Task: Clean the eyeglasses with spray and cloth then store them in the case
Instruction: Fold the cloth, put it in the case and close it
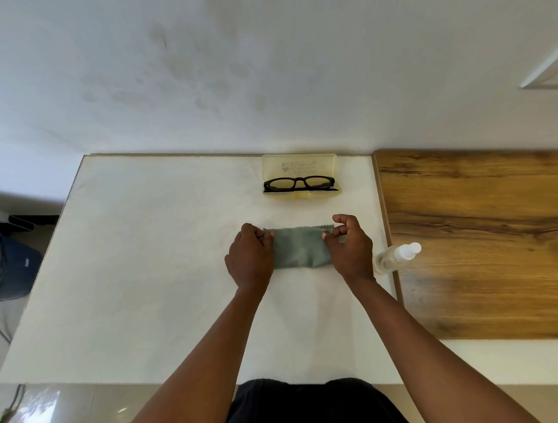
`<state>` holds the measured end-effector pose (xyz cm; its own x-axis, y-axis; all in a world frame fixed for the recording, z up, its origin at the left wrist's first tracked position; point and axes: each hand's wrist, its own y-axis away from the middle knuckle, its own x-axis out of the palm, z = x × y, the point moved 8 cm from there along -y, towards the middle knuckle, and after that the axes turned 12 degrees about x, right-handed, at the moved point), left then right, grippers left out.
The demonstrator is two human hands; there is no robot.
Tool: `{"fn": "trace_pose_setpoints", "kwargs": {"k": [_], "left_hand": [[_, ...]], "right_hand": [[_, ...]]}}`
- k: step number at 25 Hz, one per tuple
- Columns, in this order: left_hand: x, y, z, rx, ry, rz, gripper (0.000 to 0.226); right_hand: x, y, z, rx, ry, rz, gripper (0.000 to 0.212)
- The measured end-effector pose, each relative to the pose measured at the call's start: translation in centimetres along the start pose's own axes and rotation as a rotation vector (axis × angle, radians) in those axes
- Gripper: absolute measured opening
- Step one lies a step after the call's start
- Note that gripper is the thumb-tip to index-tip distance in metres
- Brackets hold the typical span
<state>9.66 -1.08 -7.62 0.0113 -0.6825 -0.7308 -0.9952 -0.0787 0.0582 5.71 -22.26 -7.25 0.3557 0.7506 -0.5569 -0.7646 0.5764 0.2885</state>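
Note:
Black-framed eyeglasses [299, 183] lie folded in the open pale yellow case [299, 166] at the back of the white table, its lid standing up against the wall. A grey-green cloth [299, 248] lies folded on the table in front of the case. My left hand [250, 255] pinches the cloth's upper left corner. My right hand [350, 246] pinches its upper right corner. A clear spray bottle [396, 257] with a white cap lies on its side just right of my right hand.
The white table [146, 263] ends at a wall behind the case. A wooden surface [481, 236] adjoins it on the right. Dark bags [10, 258] sit on the floor at the left, with cables near the lower left corner.

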Motion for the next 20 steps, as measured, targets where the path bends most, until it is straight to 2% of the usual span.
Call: {"fn": "trace_pose_setpoints", "kwargs": {"k": [8, 11, 15, 20], "left_hand": [[-0.9, -0.8, 0.9, -0.101, 0.137, -0.027, 0.024], [-1.6, 0.5, 0.3, 0.032, 0.058, -0.071, 0.021], [0.3, 3.3, -0.5, 0.217, -0.206, 0.090, 0.024], [1.3, 4.2, 1.7, 0.181, -0.343, 0.247, 0.039]], "right_hand": [[-1.0, 0.3, 0.3, 0.061, 0.067, -0.136, 0.026], [-1.8, 1.6, 0.6, -0.010, 0.128, -0.209, 0.023], [-0.2, 3.7, 1.1, -0.231, 0.376, -0.139, 0.025], [1.3, 4.3, -0.8, -0.264, 0.711, -0.049, 0.041]]}}
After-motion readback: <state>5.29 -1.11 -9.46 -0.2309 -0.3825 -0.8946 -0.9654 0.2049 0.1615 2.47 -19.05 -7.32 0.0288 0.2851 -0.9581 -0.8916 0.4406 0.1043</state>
